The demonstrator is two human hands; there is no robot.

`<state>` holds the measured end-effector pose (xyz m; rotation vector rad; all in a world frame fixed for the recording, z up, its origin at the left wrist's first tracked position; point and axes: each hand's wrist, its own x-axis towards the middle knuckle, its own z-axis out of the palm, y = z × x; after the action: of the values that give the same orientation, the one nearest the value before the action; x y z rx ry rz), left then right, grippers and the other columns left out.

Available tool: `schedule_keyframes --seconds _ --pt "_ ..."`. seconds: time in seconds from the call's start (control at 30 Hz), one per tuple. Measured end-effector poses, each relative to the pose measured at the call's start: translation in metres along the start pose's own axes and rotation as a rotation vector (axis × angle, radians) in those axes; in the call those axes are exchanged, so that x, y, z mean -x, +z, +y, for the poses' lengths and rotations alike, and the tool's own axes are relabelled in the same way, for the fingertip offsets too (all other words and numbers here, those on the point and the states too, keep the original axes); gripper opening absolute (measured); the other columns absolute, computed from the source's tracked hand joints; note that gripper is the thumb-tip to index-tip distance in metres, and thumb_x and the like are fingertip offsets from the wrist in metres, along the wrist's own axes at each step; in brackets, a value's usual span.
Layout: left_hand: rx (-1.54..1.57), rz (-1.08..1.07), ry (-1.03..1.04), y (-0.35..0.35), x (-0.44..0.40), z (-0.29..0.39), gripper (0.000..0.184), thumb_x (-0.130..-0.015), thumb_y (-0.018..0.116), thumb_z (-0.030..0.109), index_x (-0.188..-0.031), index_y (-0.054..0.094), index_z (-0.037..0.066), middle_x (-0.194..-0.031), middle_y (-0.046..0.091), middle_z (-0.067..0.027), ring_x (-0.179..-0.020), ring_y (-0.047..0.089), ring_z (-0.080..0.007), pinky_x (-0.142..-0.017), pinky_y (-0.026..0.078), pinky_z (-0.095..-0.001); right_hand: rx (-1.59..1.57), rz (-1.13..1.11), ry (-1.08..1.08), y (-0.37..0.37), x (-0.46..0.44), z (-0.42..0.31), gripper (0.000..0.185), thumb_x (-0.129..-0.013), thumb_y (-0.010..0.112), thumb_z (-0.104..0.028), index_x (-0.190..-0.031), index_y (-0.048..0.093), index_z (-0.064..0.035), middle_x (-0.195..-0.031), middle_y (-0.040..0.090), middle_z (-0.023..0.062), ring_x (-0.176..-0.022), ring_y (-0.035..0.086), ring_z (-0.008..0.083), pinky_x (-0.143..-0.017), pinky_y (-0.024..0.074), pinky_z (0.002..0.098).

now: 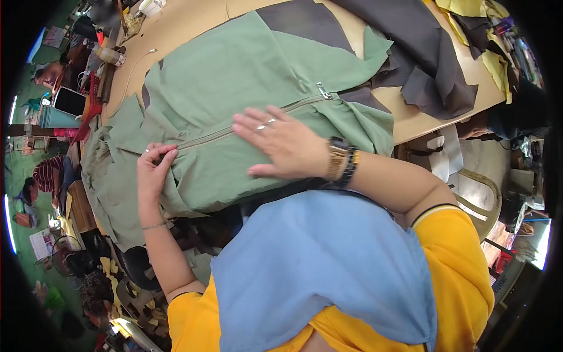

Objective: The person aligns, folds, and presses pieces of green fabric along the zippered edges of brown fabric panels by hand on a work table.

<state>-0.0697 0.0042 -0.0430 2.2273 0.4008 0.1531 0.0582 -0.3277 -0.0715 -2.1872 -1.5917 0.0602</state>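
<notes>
A green cloth garment piece [223, 70] lies spread over the table, with a zipper [217, 136] running slantwise across it. The zipper's metal pull [324, 91] sits toward its right end. At the zipper's left end, my left hand [155, 167] pinches the fabric between thumb and fingers. My right hand [284, 144] rests flat on the green cloth just below the zipper, fingers stretched and thumb apart. Rings and wrist bands show on this hand and wrist. Bunched green fabric [111, 170] hangs over the table's left side, beyond my left hand.
Dark cloth pieces [434, 53] lie at the table's upper right, near yellow scraps [497, 64]. A white cable [138, 67] crosses the wooden tabletop [176, 29] at upper left. Co-workers [50, 176] sit at the far left. A chair [478, 182] stands at right.
</notes>
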Motion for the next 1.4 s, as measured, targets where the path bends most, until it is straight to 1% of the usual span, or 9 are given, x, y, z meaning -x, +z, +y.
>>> schedule_keyframes --seconds 0.2,0.3,0.4,0.47,0.7,1.1,1.2,1.3,1.4 --pt "-0.103 0.002 -0.038 0.0 0.003 0.02 0.014 -0.088 0.078 0.012 -0.097 0.078 0.001 -0.085 0.061 0.0003 -0.078 0.051 -0.0116 -0.069 0.037 -0.0251 0.148 0.023 0.151 -0.039 0.072 0.026 0.085 -0.095 0.059 -0.057 -0.155 0.037 -0.0013 -0.162 0.037 0.0151 -0.15 0.034 0.0328 -0.122 0.0288 0.0504" --pt "-0.753 0.155 0.297 0.011 0.008 0.053 0.011 -0.087 0.077 0.014 -0.092 0.077 0.004 -0.086 0.065 -0.0062 -0.082 0.06 -0.022 -0.071 0.043 -0.0306 0.17 0.096 0.174 -0.049 0.088 0.026 0.078 -0.092 0.067 -0.051 -0.15 0.045 -0.0047 -0.156 0.044 0.0134 -0.145 0.041 0.0329 -0.12 0.0317 0.0514" --pt "-0.569 0.296 0.512 0.061 -0.004 0.083 0.009 -0.085 0.077 0.016 -0.089 0.076 0.008 -0.089 0.067 -0.0109 -0.087 0.064 -0.0305 -0.074 0.048 -0.0382 0.172 0.216 0.154 -0.052 0.1 0.021 0.065 -0.087 0.075 -0.046 -0.139 0.058 -0.0103 -0.143 0.055 0.0092 -0.134 0.052 0.0299 -0.118 0.0332 0.0516" --pt "-0.309 0.109 0.556 0.101 -0.013 0.11 0.013 -0.086 0.077 0.015 -0.094 0.075 0.005 -0.092 0.067 -0.0136 -0.089 0.065 -0.0317 -0.079 0.051 -0.0401 0.154 0.25 0.116 -0.052 0.108 0.014 0.055 -0.084 0.08 -0.044 -0.128 0.065 -0.0138 -0.13 0.062 0.0051 -0.123 0.058 0.0261 -0.115 0.0353 0.0502" --pt "-0.03 -0.301 0.418 0.199 -0.07 0.156 0.024 -0.085 0.083 0.03 -0.089 0.075 0.008 -0.081 0.069 -0.0034 -0.07 0.064 -0.015 -0.064 0.051 -0.0321 0.185 0.338 -0.057 -0.041 0.118 0.022 0.029 -0.08 0.083 -0.029 -0.106 0.075 -0.0188 -0.094 0.065 -0.0063 -0.082 0.06 0.0142 -0.088 0.0436 0.0379" --pt "-0.362 -0.501 0.133 0.19 -0.083 0.196 0.027 -0.081 0.081 0.039 -0.086 0.077 0.013 -0.082 0.075 -0.0024 -0.079 0.072 -0.0213 -0.073 0.056 -0.0373 0.082 0.186 -0.113 -0.035 0.068 0.004 0.017 -0.09 0.075 -0.028 -0.089 0.066 -0.0137 -0.085 0.063 -0.002 -0.079 0.062 0.0164 -0.089 0.0453 0.0379" --pt "-0.119 -0.442 0.266 0.194 -0.077 0.172 0.026 -0.087 0.08 0.033 -0.093 0.076 0.008 -0.084 0.071 -0.005 -0.077 0.066 -0.0178 -0.07 0.052 -0.0336 -0.1 0.112 -0.143 -0.062 0.054 -0.015 0.025 -0.09 0.075 -0.033 -0.097 0.068 -0.0107 -0.092 0.068 -0.0009 -0.084 0.065 0.0197 -0.093 0.0448 0.0402" --pt "0.07 -0.28 0.329 0.172 -0.062 0.139 0.025 -0.091 0.076 0.027 -0.102 0.076 0.005 -0.106 0.072 -0.0119 -0.093 0.068 -0.0248 -0.081 0.053 -0.036 -1.123 -0.011 -0.332 -0.097 0.041 -0.053 0.046 -0.095 0.07 -0.046 -0.114 0.068 -0.0043 -0.103 0.07 0.0093 -0.093 0.067 0.0266 -0.09 0.0491 0.0423" --pt "-0.345 0.07 0.504 0.136 -0.029 0.113 0.025 -0.092 0.075 0.025 -0.106 0.075 0.005 -0.12 0.069 -0.0155 -0.104 0.067 -0.0315 -0.088 0.053 -0.0386 -1.877 -0.145 -0.582 -0.123 0.035 -0.076 0.058 -0.095 0.066 -0.051 -0.122 0.065 0.0007 -0.105 0.068 0.0138 -0.097 0.066 0.0276 -0.09 0.0507 0.04"
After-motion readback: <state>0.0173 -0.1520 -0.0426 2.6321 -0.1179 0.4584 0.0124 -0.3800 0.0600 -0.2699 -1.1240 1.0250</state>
